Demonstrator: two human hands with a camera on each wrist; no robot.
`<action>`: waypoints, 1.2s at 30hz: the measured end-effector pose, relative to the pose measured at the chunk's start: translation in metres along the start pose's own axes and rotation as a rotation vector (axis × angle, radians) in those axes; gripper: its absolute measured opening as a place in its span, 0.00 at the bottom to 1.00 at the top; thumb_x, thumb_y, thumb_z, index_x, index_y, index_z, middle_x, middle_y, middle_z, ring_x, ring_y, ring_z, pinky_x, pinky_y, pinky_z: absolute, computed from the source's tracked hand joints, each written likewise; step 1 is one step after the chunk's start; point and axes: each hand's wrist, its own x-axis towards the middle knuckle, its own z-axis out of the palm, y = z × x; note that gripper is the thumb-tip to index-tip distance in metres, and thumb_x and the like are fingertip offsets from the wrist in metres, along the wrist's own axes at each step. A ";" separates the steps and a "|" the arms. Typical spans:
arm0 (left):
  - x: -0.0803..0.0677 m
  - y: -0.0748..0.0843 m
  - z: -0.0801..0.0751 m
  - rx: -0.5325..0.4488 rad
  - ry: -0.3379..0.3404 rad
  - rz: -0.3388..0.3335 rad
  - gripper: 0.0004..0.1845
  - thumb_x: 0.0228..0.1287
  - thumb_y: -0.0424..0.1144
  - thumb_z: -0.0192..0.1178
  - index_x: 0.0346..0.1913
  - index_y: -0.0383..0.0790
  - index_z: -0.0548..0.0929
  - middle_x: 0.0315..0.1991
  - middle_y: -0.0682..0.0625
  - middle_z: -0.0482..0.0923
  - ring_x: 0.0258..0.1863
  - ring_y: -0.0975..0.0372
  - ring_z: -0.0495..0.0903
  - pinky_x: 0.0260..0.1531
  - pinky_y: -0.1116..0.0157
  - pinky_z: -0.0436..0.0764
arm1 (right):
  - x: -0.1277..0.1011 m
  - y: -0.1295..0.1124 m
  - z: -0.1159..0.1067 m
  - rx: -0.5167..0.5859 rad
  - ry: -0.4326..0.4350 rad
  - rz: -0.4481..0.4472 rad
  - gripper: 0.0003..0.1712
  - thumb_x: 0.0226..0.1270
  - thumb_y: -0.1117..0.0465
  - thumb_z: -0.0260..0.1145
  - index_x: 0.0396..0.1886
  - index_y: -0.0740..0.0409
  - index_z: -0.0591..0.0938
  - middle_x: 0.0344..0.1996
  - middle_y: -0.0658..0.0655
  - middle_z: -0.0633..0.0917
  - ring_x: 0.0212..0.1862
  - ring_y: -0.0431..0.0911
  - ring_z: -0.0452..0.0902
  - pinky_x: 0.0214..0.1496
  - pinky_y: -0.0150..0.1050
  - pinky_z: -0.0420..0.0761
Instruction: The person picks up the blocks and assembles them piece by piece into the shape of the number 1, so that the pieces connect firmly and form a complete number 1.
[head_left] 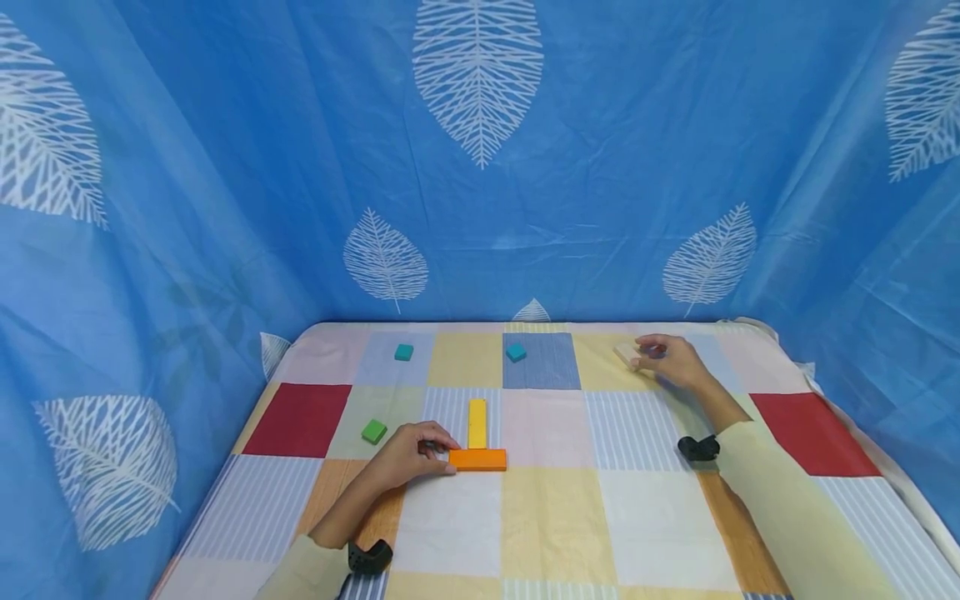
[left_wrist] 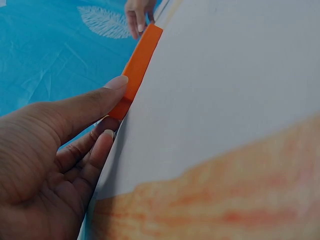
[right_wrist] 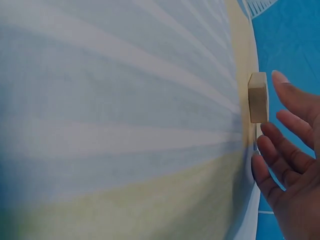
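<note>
An orange block lies crosswise on the patchwork cloth, against the near end of an upright-pointing yellow block; together they form a T. My left hand pinches the orange block's left end, thumb on the near side, as the left wrist view of the orange block also shows. Toward the far right, a plain wooden block rests on a yellow patch. Beside it is my right hand, its thumb and fingers spread around the right end. In the right wrist view, a gap separates the thumb from the wooden block.
Two teal blocks, a left one and a right one, sit near the table's far edge. A green block lies left of my left hand. Blue leaf-print curtain stands behind the table and along both sides.
</note>
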 end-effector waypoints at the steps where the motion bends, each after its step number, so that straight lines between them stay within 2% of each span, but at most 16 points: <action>1: 0.000 0.000 0.000 -0.004 0.002 -0.002 0.13 0.55 0.39 0.77 0.44 0.47 0.91 0.40 0.55 0.84 0.32 0.63 0.77 0.34 0.69 0.81 | 0.000 0.000 0.000 -0.003 -0.002 -0.006 0.30 0.65 0.55 0.75 0.60 0.70 0.80 0.50 0.70 0.85 0.50 0.61 0.80 0.50 0.47 0.78; 7: 0.000 -0.002 0.001 -0.018 0.008 -0.010 0.13 0.54 0.38 0.78 0.43 0.48 0.91 0.40 0.54 0.83 0.31 0.64 0.77 0.34 0.69 0.81 | 0.002 -0.002 0.006 -0.046 0.002 -0.024 0.29 0.65 0.56 0.75 0.58 0.72 0.80 0.47 0.69 0.85 0.48 0.62 0.83 0.52 0.53 0.80; 14: 0.001 -0.001 0.001 -0.019 0.005 -0.006 0.13 0.55 0.38 0.77 0.44 0.47 0.91 0.39 0.55 0.83 0.31 0.63 0.77 0.34 0.69 0.80 | 0.003 -0.008 0.011 -0.118 0.005 -0.040 0.28 0.64 0.57 0.75 0.55 0.74 0.81 0.37 0.65 0.86 0.41 0.56 0.81 0.42 0.48 0.79; 19: 0.000 0.001 0.000 -0.033 0.006 -0.019 0.13 0.54 0.38 0.78 0.44 0.47 0.91 0.39 0.54 0.83 0.31 0.62 0.77 0.34 0.70 0.80 | 0.001 -0.012 0.012 -0.127 -0.033 -0.028 0.31 0.65 0.53 0.74 0.56 0.75 0.80 0.35 0.63 0.86 0.39 0.54 0.80 0.40 0.46 0.79; 22: 0.000 0.002 0.001 -0.045 0.011 -0.014 0.13 0.54 0.36 0.77 0.44 0.46 0.91 0.40 0.54 0.83 0.32 0.61 0.77 0.34 0.69 0.80 | 0.000 -0.012 0.010 -0.086 -0.043 -0.009 0.33 0.66 0.51 0.73 0.59 0.74 0.79 0.40 0.65 0.86 0.43 0.58 0.81 0.44 0.48 0.80; 25: 0.001 0.002 0.001 -0.044 0.009 -0.012 0.13 0.55 0.37 0.77 0.44 0.46 0.91 0.40 0.54 0.83 0.32 0.60 0.77 0.34 0.69 0.80 | 0.000 -0.010 0.008 -0.041 -0.062 0.007 0.35 0.67 0.50 0.72 0.63 0.71 0.77 0.51 0.70 0.84 0.51 0.63 0.81 0.49 0.51 0.81; 27: 0.001 0.002 0.001 -0.033 0.005 -0.013 0.13 0.55 0.37 0.77 0.44 0.47 0.91 0.40 0.54 0.84 0.32 0.61 0.78 0.34 0.69 0.80 | 0.000 -0.007 0.007 -0.025 -0.081 0.013 0.37 0.67 0.49 0.73 0.68 0.67 0.75 0.57 0.71 0.81 0.54 0.63 0.80 0.48 0.49 0.82; 32: 0.001 0.001 0.000 0.002 0.005 -0.019 0.12 0.55 0.38 0.77 0.44 0.48 0.91 0.40 0.55 0.83 0.32 0.62 0.78 0.34 0.69 0.81 | 0.003 -0.003 0.005 0.059 -0.159 -0.031 0.43 0.66 0.57 0.74 0.75 0.64 0.67 0.57 0.71 0.78 0.46 0.55 0.76 0.36 0.38 0.77; 36: 0.001 0.001 0.001 0.010 0.004 -0.019 0.12 0.55 0.38 0.77 0.44 0.47 0.91 0.40 0.55 0.83 0.31 0.63 0.78 0.34 0.69 0.81 | 0.003 -0.004 0.004 0.141 -0.220 -0.062 0.43 0.64 0.65 0.74 0.75 0.68 0.65 0.61 0.71 0.74 0.41 0.52 0.71 0.33 0.36 0.72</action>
